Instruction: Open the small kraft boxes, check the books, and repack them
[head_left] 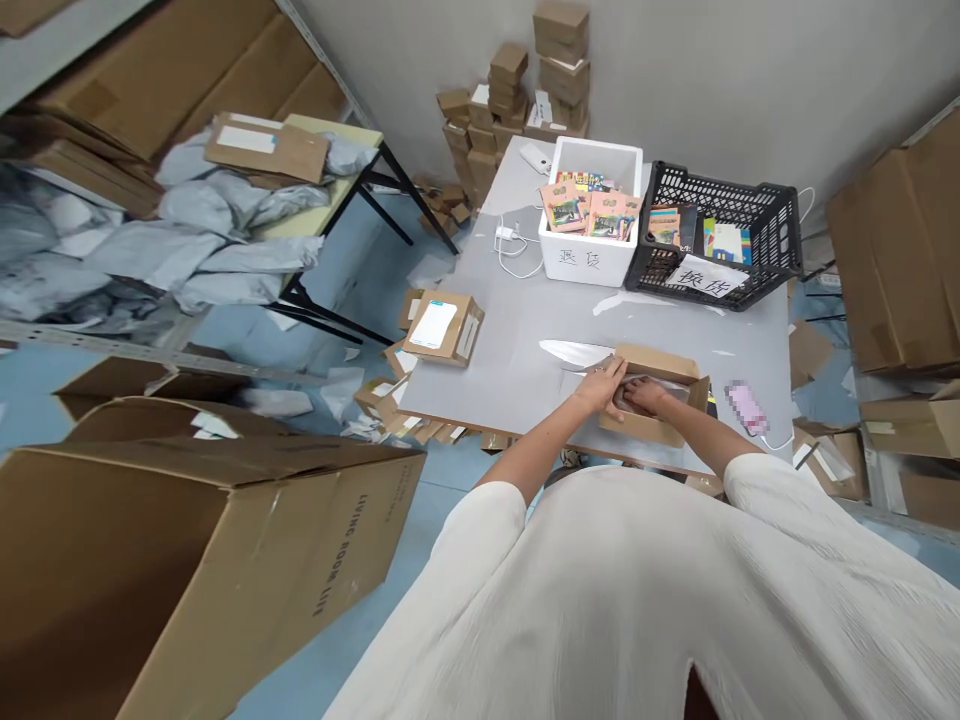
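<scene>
An opened cardboard box [651, 428] lies near the front edge of the grey table [517, 325], its flaps spread. My left hand [602, 386] rests on the box's left end, its fingers partly spread along the edge. Inside the box is my right hand [645, 396], touching clear plastic wrapping; its fingertips are partly hidden, and what it may hold there cannot be made out. A white sheet [574, 353] lies just left of the box, and a pink phone [746, 407] lies to its right.
A white foam box [589, 258] and a black crate [772, 235], both with books, stand at the table's back. A taped carton [446, 328] sits at the left edge. Large cardboard boxes [322, 560] stand on the floor at left; grey parcels [247, 255] fill the side table.
</scene>
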